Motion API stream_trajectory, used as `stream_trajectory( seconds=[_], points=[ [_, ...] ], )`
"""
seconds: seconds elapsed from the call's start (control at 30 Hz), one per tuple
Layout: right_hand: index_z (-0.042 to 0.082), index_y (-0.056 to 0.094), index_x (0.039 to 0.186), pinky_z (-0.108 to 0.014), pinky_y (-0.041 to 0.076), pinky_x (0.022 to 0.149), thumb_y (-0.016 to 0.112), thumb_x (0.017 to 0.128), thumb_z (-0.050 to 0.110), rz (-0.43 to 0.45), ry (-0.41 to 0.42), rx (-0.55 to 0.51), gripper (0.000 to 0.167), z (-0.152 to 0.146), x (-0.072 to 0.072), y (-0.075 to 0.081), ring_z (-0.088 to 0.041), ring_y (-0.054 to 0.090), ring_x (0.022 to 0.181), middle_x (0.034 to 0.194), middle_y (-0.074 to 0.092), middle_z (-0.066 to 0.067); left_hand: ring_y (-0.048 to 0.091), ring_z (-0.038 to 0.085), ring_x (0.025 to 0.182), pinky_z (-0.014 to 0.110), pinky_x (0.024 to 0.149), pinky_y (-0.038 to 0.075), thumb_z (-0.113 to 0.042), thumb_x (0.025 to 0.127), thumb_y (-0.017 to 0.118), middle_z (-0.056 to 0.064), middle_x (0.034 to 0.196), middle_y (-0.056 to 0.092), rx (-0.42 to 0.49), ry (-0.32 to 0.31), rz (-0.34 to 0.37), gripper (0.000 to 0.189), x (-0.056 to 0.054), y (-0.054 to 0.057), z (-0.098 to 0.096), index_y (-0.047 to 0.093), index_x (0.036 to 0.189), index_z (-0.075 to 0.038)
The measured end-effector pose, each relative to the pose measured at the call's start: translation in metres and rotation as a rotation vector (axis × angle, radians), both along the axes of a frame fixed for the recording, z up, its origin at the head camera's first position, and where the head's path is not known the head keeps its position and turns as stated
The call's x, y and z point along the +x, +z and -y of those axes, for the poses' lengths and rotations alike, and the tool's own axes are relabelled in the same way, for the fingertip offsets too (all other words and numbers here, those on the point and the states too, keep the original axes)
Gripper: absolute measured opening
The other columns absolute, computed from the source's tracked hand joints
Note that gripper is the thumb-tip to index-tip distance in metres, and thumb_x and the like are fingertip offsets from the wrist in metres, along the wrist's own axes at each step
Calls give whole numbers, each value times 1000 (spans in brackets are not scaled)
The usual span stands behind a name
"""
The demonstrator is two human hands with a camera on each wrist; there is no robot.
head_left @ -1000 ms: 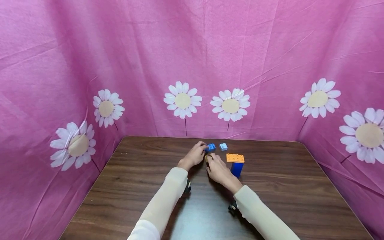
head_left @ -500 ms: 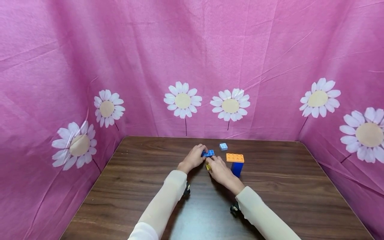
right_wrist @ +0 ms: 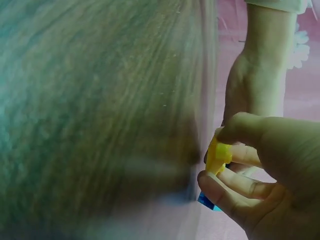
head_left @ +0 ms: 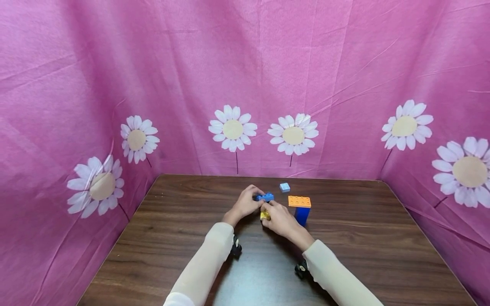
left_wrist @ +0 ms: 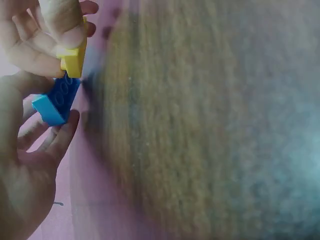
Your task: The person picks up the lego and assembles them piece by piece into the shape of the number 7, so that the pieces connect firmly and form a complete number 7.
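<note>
My left hand (head_left: 246,202) holds a blue toy building brick (head_left: 265,197) between thumb and fingers. In the left wrist view, the hollow underside with round tubes of this blue brick (left_wrist: 64,95) shows. My right hand (head_left: 280,219) pinches a smaller yellow brick (head_left: 265,214) just on the near side of the blue one. Thumb and fingertips grip the yellow brick (right_wrist: 217,154) in the right wrist view, where a corner of the blue brick (right_wrist: 206,201) peeks out below it. The two bricks are close together, partly covered by fingers.
Right of my right hand stands an upright dark blue block (head_left: 302,216) topped by an orange eight-stud brick (head_left: 300,201). A small light blue brick (head_left: 285,187) lies farther back on the wooden table (head_left: 183,212). A pink flowered curtain (head_left: 183,85) surrounds the table's back and sides.
My left hand has brought the blue brick toward me and tilted it. The yellow brick has turned and come slightly nearer in my right hand, showing more of itself.
</note>
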State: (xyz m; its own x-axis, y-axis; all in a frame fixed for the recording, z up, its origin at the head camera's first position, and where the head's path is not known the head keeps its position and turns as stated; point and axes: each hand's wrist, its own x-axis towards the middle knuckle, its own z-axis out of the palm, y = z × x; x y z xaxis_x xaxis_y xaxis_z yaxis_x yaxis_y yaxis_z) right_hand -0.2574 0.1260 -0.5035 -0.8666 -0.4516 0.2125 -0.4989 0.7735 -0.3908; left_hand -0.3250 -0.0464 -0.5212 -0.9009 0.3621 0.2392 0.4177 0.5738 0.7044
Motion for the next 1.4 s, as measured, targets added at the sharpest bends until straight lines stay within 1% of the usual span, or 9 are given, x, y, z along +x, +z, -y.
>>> stream_trajectory(
  seconds=[0.13, 0.27, 0.47, 0.63, 0.8, 1.03, 1.13, 1.3, 1.4],
  points=[
    [7, 75, 113, -45, 62, 81, 81, 90, 16, 10, -10, -38, 25, -1, 4, 6, -24, 69, 92, 114, 71, -13, 69, 24, 105, 34, 94, 58, -12, 98, 73, 10, 115, 72, 89, 8, 7, 19, 7, 3, 3, 77, 115, -5],
    [8, 76, 110, -39, 60, 77, 77, 92, 16, -19, -5, -57, 20, -1, 7, 10, -19, 67, 86, 109, 72, -9, 72, 28, 106, 39, 92, 60, -14, 101, 71, 12, 117, 76, 184, 24, 50, 22, 15, 5, 5, 77, 120, -5],
    [9, 78, 105, -27, 54, 67, 75, 98, 18, -86, 29, -63, 11, 0, 13, 18, -10, 60, 76, 95, 71, -2, 77, 18, 94, 27, 83, 61, -19, 104, 71, 12, 114, 81, 295, 14, 75, 23, 25, 9, 11, 79, 124, -12],
    [6, 76, 112, -24, 55, 68, 75, 99, 13, -111, 46, -99, 15, 2, 21, 28, -9, 61, 78, 101, 75, -4, 76, 20, 105, 31, 91, 61, -27, 105, 71, 12, 124, 78, 362, 13, 115, 31, 33, 15, 17, 77, 131, -11],
    [5, 75, 119, -20, 55, 67, 76, 99, 11, -123, 56, -125, 22, 2, 29, 43, -8, 63, 79, 109, 76, -6, 73, 23, 112, 31, 93, 59, -18, 102, 73, 13, 124, 78, 425, 20, 146, 34, 40, 26, 23, 74, 136, -13],
    [9, 70, 115, -19, 56, 66, 79, 96, 9, -115, 17, -196, 21, 0, 36, 66, -8, 67, 77, 101, 75, -3, 74, 28, 110, 21, 87, 58, -12, 102, 72, 21, 126, 76, 534, -27, 174, 36, 50, 42, 27, 68, 136, 1],
    [8, 70, 113, -20, 58, 67, 80, 95, 7, -151, 15, -228, 21, -3, 37, 71, -10, 69, 79, 100, 72, -2, 73, 22, 107, 23, 86, 57, -14, 102, 71, 21, 127, 75, 543, -43, 190, 39, 57, 48, 28, 67, 137, 2],
    [5, 74, 117, -23, 61, 69, 80, 95, 8, -235, 11, -260, 22, -7, 37, 76, -14, 72, 83, 105, 66, -5, 71, 10, 101, 37, 94, 59, -12, 103, 68, 20, 130, 74, 572, -73, 210, 37, 65, 56, 29, 67, 138, -1],
    [6, 73, 119, -26, 62, 72, 79, 97, 9, -246, -12, -284, 24, -7, 37, 78, -15, 73, 87, 106, 67, -5, 70, 8, 102, 36, 96, 58, -8, 101, 67, 21, 131, 73, 600, -96, 214, 38, 69, 61, 29, 67, 139, -3]
  ],
)
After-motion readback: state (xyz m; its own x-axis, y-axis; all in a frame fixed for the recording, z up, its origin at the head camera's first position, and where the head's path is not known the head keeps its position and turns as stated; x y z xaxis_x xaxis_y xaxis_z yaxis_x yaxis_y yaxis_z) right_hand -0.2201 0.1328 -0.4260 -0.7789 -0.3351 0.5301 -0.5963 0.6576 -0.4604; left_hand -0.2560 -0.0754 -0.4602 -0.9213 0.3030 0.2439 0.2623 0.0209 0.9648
